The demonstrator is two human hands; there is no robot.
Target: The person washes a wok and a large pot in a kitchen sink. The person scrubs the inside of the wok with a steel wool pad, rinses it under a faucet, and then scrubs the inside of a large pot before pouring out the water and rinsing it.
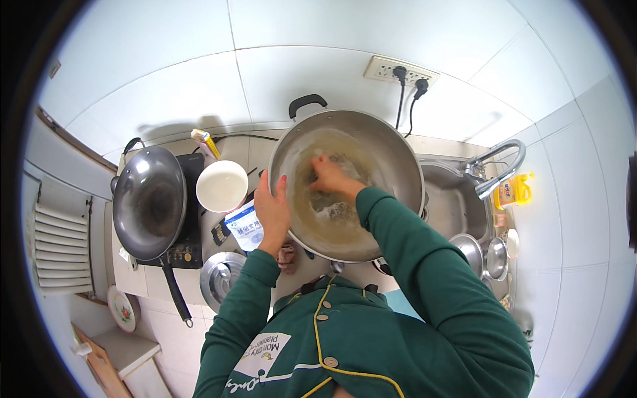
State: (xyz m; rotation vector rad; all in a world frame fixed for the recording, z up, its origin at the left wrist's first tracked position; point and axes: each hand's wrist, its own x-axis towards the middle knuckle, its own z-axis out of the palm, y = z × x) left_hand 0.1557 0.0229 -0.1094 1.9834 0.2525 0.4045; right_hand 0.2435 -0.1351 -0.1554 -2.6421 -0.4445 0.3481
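Observation:
A large grey metal wok (393, 149) with a black loop handle (307, 103) stands before me. Cloudy, yellowish liquid (313, 219) with some foam fills its bottom. My left hand (272, 211) grips the wok's left rim, thumb on the inner side and fingers outside. Inside the wok, my right hand (332, 175) reaches down with its fingertips at the liquid. Whitish matter shows around those fingers, but whether they hold anything is hidden. Beside my left wrist lies a white and blue printed bag (245, 230).
On the left, a dark frying wok (149, 199) rests on a black induction cooker (194, 239), near a white bowl (222, 186) and a metal lid (219, 278). At right are a steel sink (453, 199), a faucet (502, 166), a yellow bottle (515, 191) and metal bowls (468, 248).

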